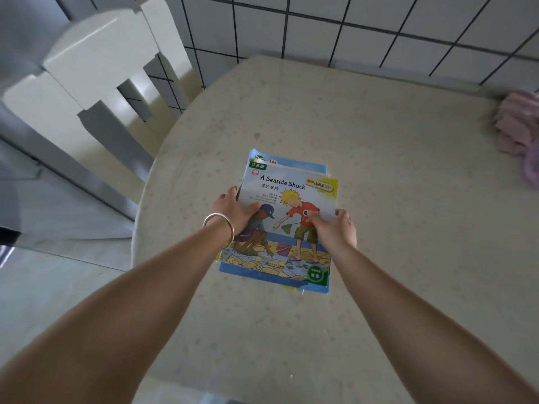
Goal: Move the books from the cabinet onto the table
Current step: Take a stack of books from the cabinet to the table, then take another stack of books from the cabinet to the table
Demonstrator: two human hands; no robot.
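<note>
Gripping the books point(287, 205) over the table point(379, 170), the left hand point(237, 211) is clasping their left edge, the right hand point(335, 228) their right; lower covers are lying mostly hidden beneath.

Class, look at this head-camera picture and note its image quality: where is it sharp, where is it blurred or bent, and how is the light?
Head view: the top book is sharp, its title readable; the chair at upper left looks soft and smeared; wall tile lines curve, showing wide-angle distortion; light is soft and even, with only faint shadow at the stack's near edge on the table; the left hand and right hand show little motion blur.
</note>
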